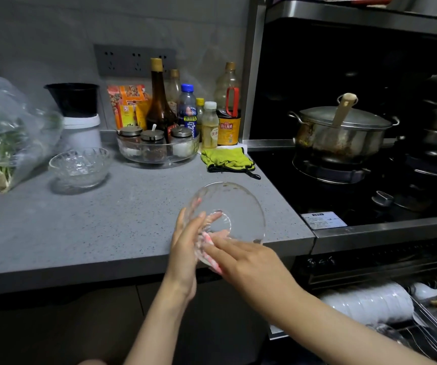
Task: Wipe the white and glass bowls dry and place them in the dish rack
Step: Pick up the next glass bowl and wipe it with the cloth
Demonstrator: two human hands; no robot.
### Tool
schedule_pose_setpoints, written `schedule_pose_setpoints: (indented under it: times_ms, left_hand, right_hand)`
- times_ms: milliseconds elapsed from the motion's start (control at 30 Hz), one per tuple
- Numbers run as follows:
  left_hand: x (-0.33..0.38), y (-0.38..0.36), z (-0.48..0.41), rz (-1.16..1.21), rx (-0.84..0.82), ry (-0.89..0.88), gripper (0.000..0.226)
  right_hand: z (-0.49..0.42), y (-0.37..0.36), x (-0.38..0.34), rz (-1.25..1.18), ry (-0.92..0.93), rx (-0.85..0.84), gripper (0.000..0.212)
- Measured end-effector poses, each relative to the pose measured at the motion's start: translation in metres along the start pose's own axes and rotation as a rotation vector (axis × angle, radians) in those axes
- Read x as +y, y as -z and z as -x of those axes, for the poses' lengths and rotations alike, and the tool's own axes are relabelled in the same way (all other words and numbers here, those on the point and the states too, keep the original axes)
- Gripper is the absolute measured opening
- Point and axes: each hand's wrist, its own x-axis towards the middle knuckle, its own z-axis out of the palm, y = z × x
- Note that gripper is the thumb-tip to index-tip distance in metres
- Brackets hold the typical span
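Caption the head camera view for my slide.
Left hand holds a tilted glass bowl over the counter edge while the right hand presses a pink cloth to it.

The held bowl [238, 204] sits between left hand [186, 246] and right hand [241, 262] over the bench's [107, 227] front edge. Left on the bench stands a second bowl [79, 167], a bag [4, 133] beyond it (far left). Bottles [159, 101] stand behind a jar tray [164, 162]. Right of the bench is the stove [304, 196], carrying a pot [341, 135]; the dish rack [428, 335] lies below.
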Motion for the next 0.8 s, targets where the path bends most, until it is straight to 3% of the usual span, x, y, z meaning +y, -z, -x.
schedule_pose_setpoints:
  times_ms: [100,233,400,467,667,800]
  left_hand:
    - [-0.005,-0.008,0.001,0.057,0.017,-0.045,0.048]
    - [0.005,0.004,-0.008,-0.039,-0.008,-0.07,0.049]
    - [0.015,0.022,-0.008,-0.278,-0.148,0.137,0.033]
    - [0.016,0.023,-0.007,-0.315,-0.195,0.245,0.024]
    - [0.014,0.016,-0.006,-0.304,-0.212,0.27,0.028]
    - [0.01,0.017,-0.004,-0.265,-0.166,0.248,0.03]
  right_hand:
    - [-0.012,0.01,-0.013,-0.082,-0.131,0.001,0.039]
    - [-0.002,0.003,-0.001,-0.13,0.056,0.004,0.045]
    - [0.003,0.017,0.052,0.284,0.348,-0.247,0.061]
    - [0.001,0.022,0.064,0.364,0.407,-0.252,0.062]
    - [0.012,0.024,0.05,0.403,0.345,-0.179,0.066]
    - [0.018,0.022,0.047,0.296,0.281,-0.289,0.072]
